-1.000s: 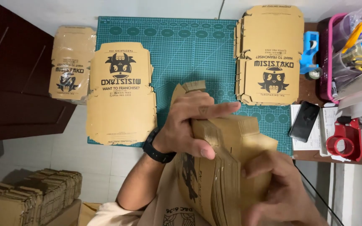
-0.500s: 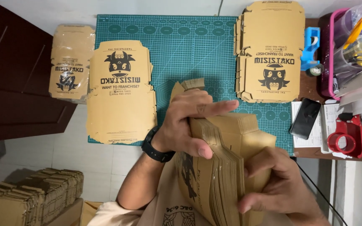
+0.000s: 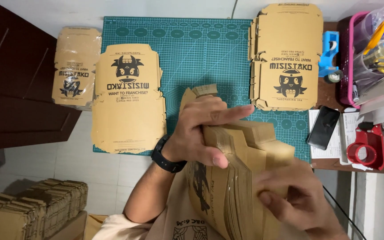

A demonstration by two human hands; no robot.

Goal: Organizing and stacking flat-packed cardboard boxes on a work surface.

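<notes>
Change: both hands keep almost the same grip as half a second ago; the right hand has slid slightly up the edge of the stack, nothing else has shifted.
Cutting mat: green cutting mat covers the middle of the table, with flat cardboard piles on its left and right parts.
Held stack: thick stack of flat cardboard box blanks stands on edge, just below the mat and close to the camera, between the two hands.
Left pile: left pile of printed blanks lies flat on the mat's left edge; a smaller pile sits just beside it, off the mat.
Right pile: right pile of printed blanks lies on the mat's upper right corner.
Left hand: left hand, black watch at the wrist, fingers laid flat over the stack's top, thumb pressed to its near face.
Right hand: right hand, blurred, fingers curled around the stack's right edge.
Phone: black phone lies right of the mat.
</notes>
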